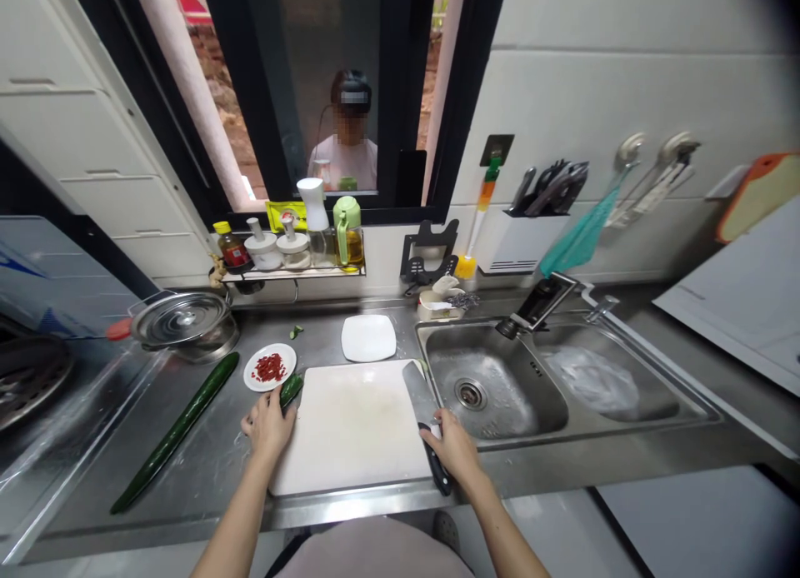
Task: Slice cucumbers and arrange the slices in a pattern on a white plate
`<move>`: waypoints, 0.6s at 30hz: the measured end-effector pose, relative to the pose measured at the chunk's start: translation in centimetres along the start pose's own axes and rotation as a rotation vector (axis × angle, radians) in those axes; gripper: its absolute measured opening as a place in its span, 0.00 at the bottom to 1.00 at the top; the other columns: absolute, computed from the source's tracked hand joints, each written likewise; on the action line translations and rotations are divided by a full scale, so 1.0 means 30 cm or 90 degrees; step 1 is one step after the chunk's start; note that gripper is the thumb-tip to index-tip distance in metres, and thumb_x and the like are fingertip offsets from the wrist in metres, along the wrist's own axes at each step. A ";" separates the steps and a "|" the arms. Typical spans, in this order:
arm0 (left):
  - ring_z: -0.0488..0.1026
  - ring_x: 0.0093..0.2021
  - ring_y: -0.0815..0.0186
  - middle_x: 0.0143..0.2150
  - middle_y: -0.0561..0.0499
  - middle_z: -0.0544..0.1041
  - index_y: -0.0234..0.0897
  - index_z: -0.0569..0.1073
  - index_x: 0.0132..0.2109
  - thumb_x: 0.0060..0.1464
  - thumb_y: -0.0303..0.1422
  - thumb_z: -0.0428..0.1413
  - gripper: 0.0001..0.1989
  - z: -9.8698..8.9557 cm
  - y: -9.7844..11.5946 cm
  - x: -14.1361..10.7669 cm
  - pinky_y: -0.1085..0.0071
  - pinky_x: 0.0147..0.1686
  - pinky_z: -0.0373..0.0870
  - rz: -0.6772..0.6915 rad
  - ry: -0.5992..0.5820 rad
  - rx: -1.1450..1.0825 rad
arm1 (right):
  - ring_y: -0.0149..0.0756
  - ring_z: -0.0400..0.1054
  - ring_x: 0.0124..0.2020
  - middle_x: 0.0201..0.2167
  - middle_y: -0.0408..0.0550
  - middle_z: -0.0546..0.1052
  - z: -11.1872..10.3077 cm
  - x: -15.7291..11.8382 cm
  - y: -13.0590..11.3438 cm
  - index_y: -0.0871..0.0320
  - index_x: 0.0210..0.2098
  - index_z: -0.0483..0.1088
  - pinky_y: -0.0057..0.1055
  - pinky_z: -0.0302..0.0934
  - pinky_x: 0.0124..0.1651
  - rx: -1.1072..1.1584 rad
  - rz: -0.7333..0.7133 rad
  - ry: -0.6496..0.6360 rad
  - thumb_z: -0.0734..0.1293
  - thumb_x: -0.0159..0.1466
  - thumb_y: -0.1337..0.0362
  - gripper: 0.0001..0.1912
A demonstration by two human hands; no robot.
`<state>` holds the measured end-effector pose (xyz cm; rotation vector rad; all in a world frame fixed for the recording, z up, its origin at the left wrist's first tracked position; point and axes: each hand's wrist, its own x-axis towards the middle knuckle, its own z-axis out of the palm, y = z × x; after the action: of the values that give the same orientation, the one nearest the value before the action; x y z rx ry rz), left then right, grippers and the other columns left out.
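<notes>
A white cutting board (pixel 359 432) lies in front of me on the steel counter. Just off its left edge, my left hand (pixel 268 424) has its fingers closed around a short piece of cucumber (pixel 291 388). At the board's right edge, my right hand (pixel 455 446) grips a kitchen knife (pixel 420 388) near the top of its black handle, and the wide blade rests flat and points away from me. A long whole cucumber (pixel 181 424) lies further left. Chopped red chili (pixel 270 367) sits on a small white plate (pixel 252 380) beyond my left hand.
A white square plate (pixel 368 338) is behind the board. To the right is a double sink (pixel 500 378) with a black faucet (pixel 531 307). A lidded pot (pixel 187 324) stands at back left, below a seasoning rack (pixel 293 273). Green scraps (pixel 296 331) lie on the counter.
</notes>
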<state>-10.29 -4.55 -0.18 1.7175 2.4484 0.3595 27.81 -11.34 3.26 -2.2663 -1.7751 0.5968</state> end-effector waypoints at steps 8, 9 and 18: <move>0.67 0.54 0.51 0.56 0.39 0.71 0.42 0.61 0.64 0.55 0.35 0.51 0.29 -0.008 -0.052 0.027 0.48 0.57 0.51 0.013 -0.046 0.039 | 0.41 0.71 0.43 0.42 0.51 0.76 0.011 0.001 -0.059 0.57 0.45 0.63 0.29 0.54 0.37 -0.042 -0.011 -0.065 0.67 0.60 0.55 0.18; 0.68 0.54 0.52 0.55 0.40 0.71 0.42 0.61 0.63 0.55 0.34 0.51 0.28 -0.010 -0.055 0.029 0.48 0.57 0.50 0.017 -0.048 0.040 | 0.41 0.71 0.43 0.42 0.51 0.76 0.016 0.002 -0.063 0.57 0.45 0.64 0.29 0.54 0.37 -0.046 -0.009 -0.070 0.67 0.59 0.56 0.18; 0.68 0.54 0.53 0.54 0.43 0.74 0.44 0.68 0.59 0.54 0.34 0.55 0.24 -0.063 -0.002 0.021 0.54 0.58 0.52 0.053 -0.031 -0.032 | 0.40 0.71 0.41 0.40 0.52 0.76 0.036 0.021 -0.066 0.57 0.48 0.64 0.29 0.53 0.39 -0.078 -0.032 -0.081 0.65 0.59 0.66 0.17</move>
<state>-11.01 -4.21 1.66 1.7898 2.3195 0.3798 25.74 -10.31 2.96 -2.3014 -1.9737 0.6528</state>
